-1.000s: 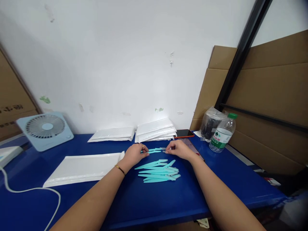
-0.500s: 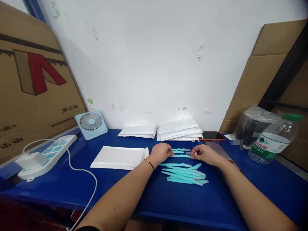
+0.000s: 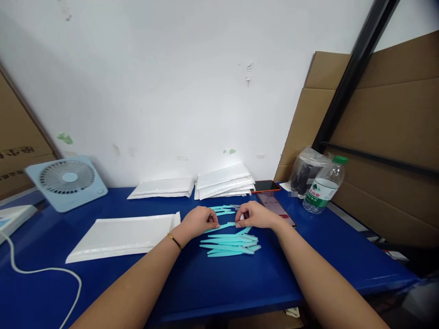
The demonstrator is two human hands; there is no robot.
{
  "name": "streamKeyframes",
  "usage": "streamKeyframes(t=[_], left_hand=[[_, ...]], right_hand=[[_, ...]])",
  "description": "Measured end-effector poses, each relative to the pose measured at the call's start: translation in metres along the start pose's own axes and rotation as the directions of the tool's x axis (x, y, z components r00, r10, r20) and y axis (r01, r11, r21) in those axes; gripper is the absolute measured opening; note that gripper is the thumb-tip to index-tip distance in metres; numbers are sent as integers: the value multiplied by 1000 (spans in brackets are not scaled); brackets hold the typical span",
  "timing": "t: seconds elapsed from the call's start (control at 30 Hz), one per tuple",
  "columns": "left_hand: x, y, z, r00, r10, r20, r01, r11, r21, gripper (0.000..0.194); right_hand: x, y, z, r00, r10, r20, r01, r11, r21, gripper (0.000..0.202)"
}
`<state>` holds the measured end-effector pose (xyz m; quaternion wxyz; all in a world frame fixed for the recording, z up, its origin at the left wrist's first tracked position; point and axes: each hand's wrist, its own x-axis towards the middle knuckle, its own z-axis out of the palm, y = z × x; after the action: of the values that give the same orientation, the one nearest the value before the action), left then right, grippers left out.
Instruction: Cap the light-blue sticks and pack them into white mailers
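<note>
A slim teal eyebrow razor (image 3: 227,225) lies level between my hands, pinched at both ends. My left hand (image 3: 200,220) has its fingertips closed on the handle end. At the other end, the closed fingertips of my right hand (image 3: 252,215) grip the razor near its blade part. Just beyond my hands, a few similar razors (image 3: 222,211) lie side by side, partly hidden by my fingers. Closer to me is a loose pile of several teal razors (image 3: 228,246), their pale-capped ends pointing right. Left of my left hand lies a white padded envelope (image 3: 123,235).
Stacked white envelopes (image 3: 224,183) and a smaller pile (image 3: 161,188) rest against the wall. Two phones, one dark (image 3: 265,186) and one lit (image 3: 274,205), lie right of them. A water bottle (image 3: 322,189) stands farther right. At left are a blue fan (image 3: 70,180) and white cable (image 3: 51,269).
My view has swung right, so things sit farther left in the picture. My hands have come slightly nearer the pile, and the razor that lay apart at its far side now appears between them.
</note>
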<state>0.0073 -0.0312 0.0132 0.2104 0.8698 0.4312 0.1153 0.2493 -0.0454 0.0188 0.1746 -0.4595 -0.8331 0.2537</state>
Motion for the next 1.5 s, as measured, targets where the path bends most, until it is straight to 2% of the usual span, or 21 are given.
streamKeyframes(t=[0.1,0.23,0.43,0.53,0.67,0.73,0.87,1.0,1.1,1.2,1.33,1.4,1.5], left_hand=[[2,3,3,998,18,-54,-17,1000,19,19],[4,3,3,1000,14,-26,-14,1000,-25,18],[10,-10,2,985,-17,-171,30,997,73,14],[11,-13,2,983,11,-185,7,995,96,13],[12,-11,1,985,43,-168,-26,994,105,12],[12,-11,0,988,30,-153,-17,996,86,12],[12,-13,-1,986,18,-167,0,994,106,14],[12,-13,2,982,54,-181,-33,992,119,17],[12,-12,2,984,74,-164,-55,992,114,17],[12,-14,1,986,28,-162,-10,994,111,18],[10,-18,-3,981,13,-195,10,993,117,19],[9,-16,-3,970,15,-242,12,994,107,19],[5,-7,-3,968,14,-250,0,999,55,22]], right_hand=[[4,-3,8,997,-2,-72,0,1000,-26,20],[8,6,9,993,43,-106,-46,998,-31,16],[7,23,0,972,84,-220,-105,991,-87,10],[8,22,3,964,30,-264,-56,994,-89,13],[13,17,11,970,-66,-235,48,995,-82,14],[14,19,12,978,-31,-207,16,997,-74,11],[13,22,10,973,45,-227,-63,995,-75,9],[14,17,12,969,-4,-247,-14,997,-71,17],[17,14,16,974,-35,-222,23,998,-57,13],[17,18,14,974,24,-224,-36,998,-52,12],[7,21,-2,958,86,-274,-102,994,-46,17],[-1,20,-12,969,59,-239,-63,998,-11,22],[-11,18,-23,1000,-13,-2,13,1000,23,30]])
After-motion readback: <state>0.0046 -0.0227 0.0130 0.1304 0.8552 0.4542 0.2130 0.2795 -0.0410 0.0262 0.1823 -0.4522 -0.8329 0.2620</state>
